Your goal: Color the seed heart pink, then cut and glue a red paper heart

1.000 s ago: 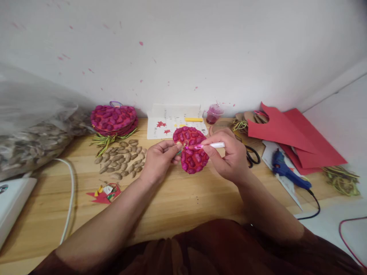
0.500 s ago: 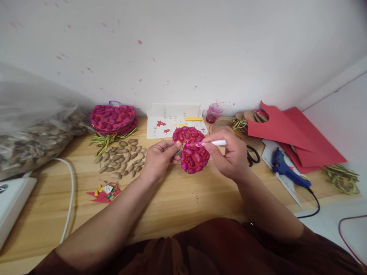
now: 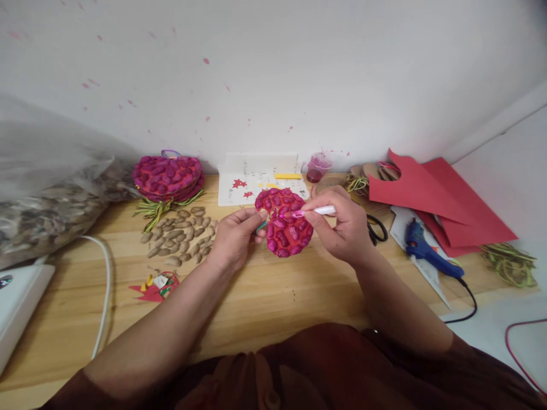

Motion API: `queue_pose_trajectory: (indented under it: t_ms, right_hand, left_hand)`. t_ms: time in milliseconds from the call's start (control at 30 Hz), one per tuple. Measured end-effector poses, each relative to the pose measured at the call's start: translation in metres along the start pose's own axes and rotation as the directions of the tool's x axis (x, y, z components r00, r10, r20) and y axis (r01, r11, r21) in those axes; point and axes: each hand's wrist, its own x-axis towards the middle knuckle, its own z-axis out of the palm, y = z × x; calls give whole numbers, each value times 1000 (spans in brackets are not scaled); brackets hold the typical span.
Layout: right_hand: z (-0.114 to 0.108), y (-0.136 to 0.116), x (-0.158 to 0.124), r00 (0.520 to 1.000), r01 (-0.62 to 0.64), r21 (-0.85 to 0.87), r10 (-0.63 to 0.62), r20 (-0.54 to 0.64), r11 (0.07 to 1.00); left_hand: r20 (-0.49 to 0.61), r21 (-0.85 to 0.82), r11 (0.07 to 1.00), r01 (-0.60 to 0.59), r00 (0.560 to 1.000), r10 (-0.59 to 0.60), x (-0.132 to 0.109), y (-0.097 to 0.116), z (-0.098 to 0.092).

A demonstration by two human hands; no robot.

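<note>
The left hand (image 3: 235, 236) is pinching the left edge of the peanut-covered magenta disc (image 3: 293, 234) above the surface (image 3: 256, 290), apparently steadying it while leaving its face exposed. The right hand (image 3: 344, 228) is gripping a white-handled tool (image 3: 325, 209) pen-fashion, likely for fine control; its pink-coated tip appears to be touching the disc. Coloured scraps (image 3: 150, 292) are lying beside the left forearm, with unpainted peanuts (image 3: 182, 235) spreading beyond them. A blue glue gun (image 3: 429, 253) is resting at right, its cord trailing off the surface. Farther back, finished-looking discs (image 3: 166, 173) are standing stacked, and a pink-stained cup (image 3: 318, 168) is sitting near the white wall (image 3: 273, 74), which is showing pink splashes.
</note>
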Motion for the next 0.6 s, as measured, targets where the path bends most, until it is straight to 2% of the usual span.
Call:
queue_pose_trajectory:
  t_ms: [233, 600]
  right_hand:
    - [0, 2, 1, 1000, -14, 45, 13, 24, 999]
    - [-1, 9, -1, 998, -40, 40, 42, -36, 998]
  left_hand:
    - [3, 0, 1000, -8, 1000, 8, 0, 0, 0]
    - [18, -11, 1000, 16, 1000, -16, 1, 2, 0]
